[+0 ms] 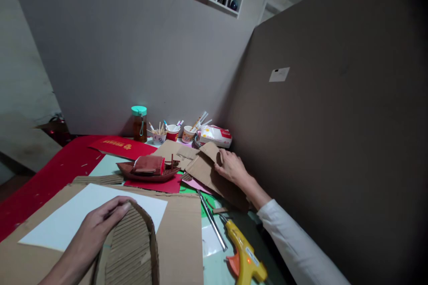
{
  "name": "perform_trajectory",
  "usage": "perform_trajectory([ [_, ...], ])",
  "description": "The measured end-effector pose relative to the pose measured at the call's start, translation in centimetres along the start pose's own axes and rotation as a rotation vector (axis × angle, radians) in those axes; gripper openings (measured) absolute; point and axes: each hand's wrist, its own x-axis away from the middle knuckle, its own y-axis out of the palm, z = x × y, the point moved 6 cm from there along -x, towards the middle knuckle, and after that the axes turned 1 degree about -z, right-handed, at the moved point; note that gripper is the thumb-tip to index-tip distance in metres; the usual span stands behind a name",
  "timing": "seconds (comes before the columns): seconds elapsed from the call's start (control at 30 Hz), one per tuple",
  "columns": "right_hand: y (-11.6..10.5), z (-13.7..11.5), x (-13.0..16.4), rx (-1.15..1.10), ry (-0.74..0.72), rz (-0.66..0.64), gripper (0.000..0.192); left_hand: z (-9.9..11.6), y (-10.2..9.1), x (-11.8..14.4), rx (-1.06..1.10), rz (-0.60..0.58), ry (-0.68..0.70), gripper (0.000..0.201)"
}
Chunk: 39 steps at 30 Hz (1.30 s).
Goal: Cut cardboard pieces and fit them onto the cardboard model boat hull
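Note:
My left hand (100, 222) grips the upper rim of a curved hull-shaped piece of corrugated cardboard (130, 249) near the bottom of the view, above a white sheet (80, 218) lying on a large cardboard sheet (180, 240). My right hand (230, 167) reaches forward and holds a folded brown cardboard piece (203, 169) at the back right of the table. A small dark red model boat (149, 169) stands on red paper between the two hands.
A yellow glue gun (245, 258) and a metal ruler or blade (211, 220) lie at the front right. Paper cups with sticks and pens (174, 132), a jar with a teal lid (139, 122) and a tissue pack (216, 136) stand at the back. A tall brown board (334, 120) walls the right side.

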Motion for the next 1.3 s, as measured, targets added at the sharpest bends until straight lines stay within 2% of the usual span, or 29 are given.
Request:
perform_trajectory([
  [0.17, -3.8, 1.5, -0.2, -0.393, 0.075, 0.03, 0.035, 0.0, -0.1, 0.1, -0.008, 0.005, 0.03, 0.051],
  [0.27, -5.4, 1.0, 1.7, -0.708, 0.091, -0.038, 0.037, 0.2, -0.1, 0.2, -0.017, 0.014, 0.086, 0.049],
  [0.33, -5.5, -0.2, 4.0, -0.902, 0.085, -0.126, 0.045, 0.4, -0.1, 0.2, -0.017, 0.016, 0.126, 0.047],
  [0.43, -4.3, -2.8, 7.9, -1.128, 0.085, -0.28, 0.062, 1.4, -0.6, 0.7, -0.019, 0.051, 0.174, 0.044],
  [0.53, -2.1, -5.9, 11.4, -1.282, 0.089, -0.427, 0.056, 3.3, -1.7, 2.3, -0.017, 0.141, 0.24, 0.043],
  [0.6, -0.7, -8.0, 13.1, -1.359, 0.063, -0.506, 0.048, 4.9, -1.8, 3.9, 0.005, 0.161, 0.285, 0.04],
  [0.63, -0.1, -9.1, 13.7, -1.395, 0.034, -0.547, 0.045, 5.6, -1.5, 4.7, 0.026, 0.127, 0.296, 0.038],
  [0.73, 0.9, -12.2, 15.1, -1.483, -0.074, -0.695, 0.045, 7.0, 0.8, 6.7, 0.129, -0.069, 0.269, 0.036],
  [0.8, 1.0, -13.8, 15.8, -1.481, -0.146, -0.724, 0.043, 7.6, 2.2, 7.8, 0.211, -0.154, 0.253, 0.039],
  [0.83, 0.9, -14.3, 16.0, -1.429, -0.184, -0.692, 0.04, 7.7, 2.8, 8.2, 0.279, -0.195, 0.241, 0.041],
  [0.9, 0.6, -15.0, 16.5, -1.219, -0.268, -0.551, 0.036, 7.8, 3.6, 8.9, 0.474, -0.278, 0.192, 0.045],
  [0.97, 0.2, -15.4, 17.2, -0.934, -0.323, -0.378, 0.044, 7.5, 4.2, 9.4, 0.687, -0.346, 0.096, 0.052],
  [1.03, 0.2, -15.7, 17.8, -0.744, -0.361, -0.26, 0.057, 6.9, 4.2, 9.5, 0.805, -0.333, -0.001, 0.053],
  [1.07, 0.3, -15.8, 17.9, -0.706, -0.376, -0.227, 0.058, 6.7, 4.0, 9.4, 0.831, -0.311, -0.032, 0.05],
  [1.17, 0.9, -15.0, 17.5, -0.818, -0.364, -0.203, 0.041, 6.5, 3.5, 9.0, 0.858, -0.279, -0.04, 0.039],
  [1.3, 2.3, -13.9, 16.5, -0.958, -0.286, -0.345, 0.026, 6.9, 3.5, 8.8, 0.858, -0.34, 0.013, 0.032],
])
